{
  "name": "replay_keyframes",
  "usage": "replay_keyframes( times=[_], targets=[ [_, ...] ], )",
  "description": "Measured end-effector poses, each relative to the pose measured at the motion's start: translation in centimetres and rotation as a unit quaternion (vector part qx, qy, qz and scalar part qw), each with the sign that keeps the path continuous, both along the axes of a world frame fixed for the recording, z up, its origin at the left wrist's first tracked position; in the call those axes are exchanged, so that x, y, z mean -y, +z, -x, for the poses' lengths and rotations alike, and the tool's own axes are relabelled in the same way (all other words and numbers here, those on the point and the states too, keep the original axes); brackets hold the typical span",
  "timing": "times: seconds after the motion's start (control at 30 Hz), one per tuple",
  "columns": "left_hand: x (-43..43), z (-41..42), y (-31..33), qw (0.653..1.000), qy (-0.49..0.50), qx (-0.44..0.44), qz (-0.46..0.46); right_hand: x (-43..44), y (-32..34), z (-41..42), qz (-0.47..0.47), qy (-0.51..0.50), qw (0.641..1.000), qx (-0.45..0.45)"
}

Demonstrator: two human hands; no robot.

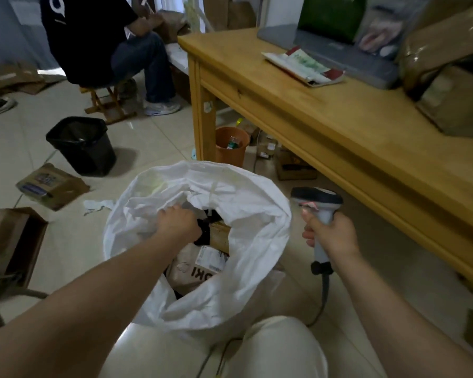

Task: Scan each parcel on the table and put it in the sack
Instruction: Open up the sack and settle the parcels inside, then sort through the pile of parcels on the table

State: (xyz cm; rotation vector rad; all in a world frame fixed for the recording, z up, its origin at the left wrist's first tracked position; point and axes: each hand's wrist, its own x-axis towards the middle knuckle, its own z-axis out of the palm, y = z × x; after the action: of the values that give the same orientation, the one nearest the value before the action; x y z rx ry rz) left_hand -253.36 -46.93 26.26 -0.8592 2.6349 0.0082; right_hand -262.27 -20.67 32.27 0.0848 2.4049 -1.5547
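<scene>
Down inside the sack [260, 214], which stands open on the floor just beside the table [339, 126], the left hand [178, 225] reaches past the white rim. Its fingers [193, 226] are curled onto a black parcel [205, 236], though blur hides how firmly they grip it. Touching the black parcel on its far side is a brown box [220, 236], and below both lies a tan parcel [194, 268] with a printed label facing up.

To the right of the sack, clear of it, the right hand [331, 236] holds the scanner [321, 208] upright. Its fingers [309, 237] are wrapped round the grey handle, with the thumb up by the trigger. The scanner's cable [324, 293] hangs from the handle to the floor.

On the table lie a flat white, red and green parcel [303, 66], a grey parcel [339, 47] behind it, and brown taped parcels [448, 77] at the right edge.

Under the table stands an orange bin [231, 147]. Left of it on the tiles are a black bin [82, 145], a brown packet [52, 186] and an open carton [11, 241]. Beyond them a seated person [107, 36] is in dark clothes.
</scene>
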Motion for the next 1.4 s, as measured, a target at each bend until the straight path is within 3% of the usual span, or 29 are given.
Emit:
replay_keyframes(
  times=[0.2,0.27,0.37,0.57,0.6,0.77,0.93,1.03,1.17,1.23,1.27,1.3,1.33,1.37,1.4],
  targets=[
    [-8.6,1.8,7.5,0.99,-0.071,-0.118,-0.009,-4.4,6.4,-3.7,0.2,-0.077,0.977,0.014],
    [-11.4,2.5,10.0,0.982,-0.1,-0.159,-0.011,-5.8,8.6,-4.8,0.324,-0.114,0.936,0.079],
    [-15.8,3.9,13.8,0.966,-0.15,-0.209,-0.03,-8.7,11.9,-6.4,0.495,-0.11,0.841,0.188],
    [-25.2,7.3,20.9,0.931,-0.233,-0.259,-0.106,-18.1,16.4,-7.5,0.632,-0.062,0.749,0.188],
    [-26.8,7.9,21.7,0.926,-0.243,-0.265,-0.116,-19.8,17.2,-7.4,0.642,-0.046,0.745,0.177],
    [-35.5,10.8,25.7,0.884,-0.314,-0.304,-0.167,-27.0,20.8,-6.7,0.583,-0.105,0.805,0.044],
    [-44.6,14.0,29.9,0.83,-0.339,-0.368,-0.246,-32.9,22.6,-4.9,0.565,-0.195,0.8,-0.056],
    [-49.8,17.0,32.0,0.802,-0.288,-0.39,-0.347,-35.7,22.9,-3.7,0.551,-0.224,0.798,-0.095],
    [-56.3,21.3,34.4,0.706,-0.141,-0.39,-0.574,-38.6,22.4,-1.9,0.531,-0.242,0.802,-0.129],
    [-59.0,22.9,34.7,0.719,-0.189,-0.409,-0.53,-39.7,22.0,-1.3,0.521,-0.25,0.804,-0.142],
    [-59.9,23.8,34.5,0.747,-0.261,-0.427,-0.438,-40.1,21.9,-1.1,0.521,-0.249,0.803,-0.147],
    [-60.5,24.2,34.3,0.786,-0.357,-0.422,-0.277,-40.4,21.7,-0.9,0.521,-0.245,0.804,-0.149],
    [-60.7,24.3,34.4,0.797,-0.43,-0.414,-0.089,-40.7,21.7,-0.9,0.519,-0.239,0.807,-0.151],
    [-60.6,24.6,34.3,0.767,-0.483,-0.416,0.067,-40.8,21.7,-0.9,0.516,-0.233,0.81,-0.151],
    [-60.7,25.1,34.5,0.733,-0.515,-0.415,0.16,-41.1,21.7,-1.0,0.512,-0.229,0.813,-0.155]
  ],
)
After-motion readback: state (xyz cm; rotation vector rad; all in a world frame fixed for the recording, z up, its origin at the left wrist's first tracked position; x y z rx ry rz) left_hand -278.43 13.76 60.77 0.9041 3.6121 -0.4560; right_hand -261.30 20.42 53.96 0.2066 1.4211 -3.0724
